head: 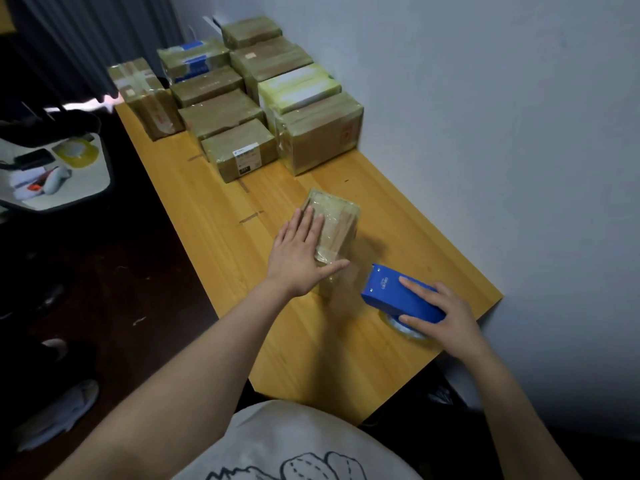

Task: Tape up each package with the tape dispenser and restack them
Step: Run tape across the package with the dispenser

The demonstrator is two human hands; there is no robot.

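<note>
A small package (pixel 337 223) wrapped in clear tape lies in the middle of the wooden table (pixel 221 216). My left hand (pixel 299 252) lies flat on its near left part, fingers straight and spread. To the right, near the table's front right corner, my right hand (pixel 446 311) grips the blue tape dispenser (pixel 394 296), fingers over its top and thumb along its side. The dispenser's tape roll (pixel 405 329) shows beneath it against the tabletop. A few centimetres separate the dispenser from the package.
Several taped packages (pixel 242 102) stand grouped at the table's far end, against the white wall (pixel 485 116) on the right. A chair (pixel 55 168) with small items on its seat stands at the left. Dark floor lies left of the table.
</note>
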